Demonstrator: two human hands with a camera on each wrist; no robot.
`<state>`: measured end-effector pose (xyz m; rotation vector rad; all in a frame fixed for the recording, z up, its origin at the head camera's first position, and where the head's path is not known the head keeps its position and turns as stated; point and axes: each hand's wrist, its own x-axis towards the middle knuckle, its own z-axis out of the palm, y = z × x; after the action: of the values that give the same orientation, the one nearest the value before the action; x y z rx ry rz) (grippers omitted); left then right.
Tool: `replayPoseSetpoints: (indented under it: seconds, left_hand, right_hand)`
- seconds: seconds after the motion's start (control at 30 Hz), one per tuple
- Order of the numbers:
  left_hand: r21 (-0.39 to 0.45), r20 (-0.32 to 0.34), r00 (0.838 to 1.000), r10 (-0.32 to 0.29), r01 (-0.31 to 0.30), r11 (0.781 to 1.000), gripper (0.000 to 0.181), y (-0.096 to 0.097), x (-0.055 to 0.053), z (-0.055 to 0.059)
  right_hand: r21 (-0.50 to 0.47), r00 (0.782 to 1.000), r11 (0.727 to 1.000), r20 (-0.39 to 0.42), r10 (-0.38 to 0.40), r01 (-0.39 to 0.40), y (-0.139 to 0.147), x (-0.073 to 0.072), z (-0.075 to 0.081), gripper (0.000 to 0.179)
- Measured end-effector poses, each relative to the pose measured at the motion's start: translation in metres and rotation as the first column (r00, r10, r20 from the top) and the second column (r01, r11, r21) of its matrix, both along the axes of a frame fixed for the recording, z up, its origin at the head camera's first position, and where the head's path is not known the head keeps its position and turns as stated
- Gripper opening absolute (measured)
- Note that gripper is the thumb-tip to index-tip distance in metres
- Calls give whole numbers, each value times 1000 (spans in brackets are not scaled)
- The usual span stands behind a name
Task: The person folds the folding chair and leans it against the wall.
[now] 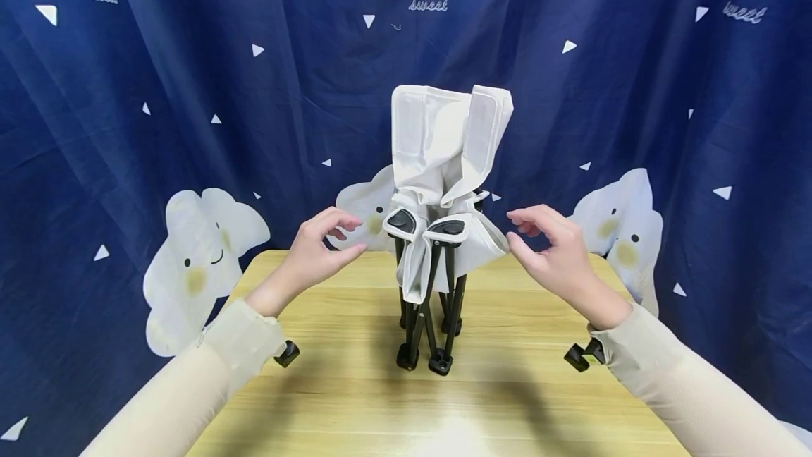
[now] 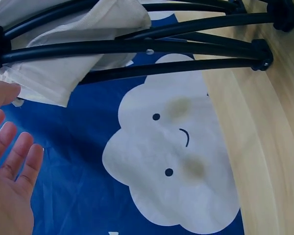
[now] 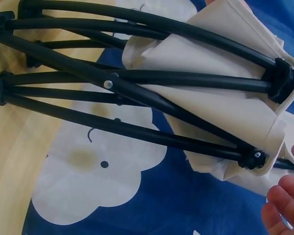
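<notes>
A folded camp chair [image 1: 452,245] with white fabric and crossed black legs stands upright in the middle of the wooden table. Its two tall fabric flaps rise at the top, and black plastic caps sit at the front corners. To its left, my left hand [image 1: 320,245] hovers with fingers loosely bent and thumb apart, holding nothing. On the other side my right hand [image 1: 555,252] is held the same way, fingertips right by the flared fabric edge. The right wrist view shows the leg tubes [image 3: 137,78] bunched together, with my fingers [image 3: 284,198] beside the cloth.
The chair's feet rest on the light wooden tabletop [image 1: 342,400]. Behind it hangs a dark blue curtain [image 1: 304,104] printed with white triangles, lettering and smiling clouds. Black wrist mounts [image 1: 287,354] show beneath both sleeves.
</notes>
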<state>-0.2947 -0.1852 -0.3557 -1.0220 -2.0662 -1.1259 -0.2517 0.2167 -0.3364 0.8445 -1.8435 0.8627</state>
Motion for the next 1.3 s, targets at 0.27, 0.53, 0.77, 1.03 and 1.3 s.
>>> replayPoseSetpoints:
  seconds: [0.27, 0.53, 0.77, 1.03, 1.3]
  left_hand:
    - [-1, 22, 1000, 15, -15, 1000, 37, -5, -3, -14]
    - [-36, 73, 996, 49, -47, 998, 36, -7, 1, -27]
    - [-28, 76, 996, 44, -42, 999, 35, -6, 2, -38]
    - [-48, 106, 993, 59, -55, 997, 34, -6, 2, -49]
    - [-60, 143, 987, 75, -67, 996, 33, -4, 2, -63]
  right_hand:
    - [-19, 999, 999, 37, -31, 32, 6, -4, -9, 29]
    - [-15, 997, 999, 65, -45, 46, 12, -2, -18, 28]
    - [-7, 995, 998, 80, -65, 65, 16, -5, -29, 26]
    - [10, 991, 996, 98, -90, 89, 18, -6, -42, 25]
    - [6, 990, 997, 113, -82, 82, 19, -8, -58, 24]
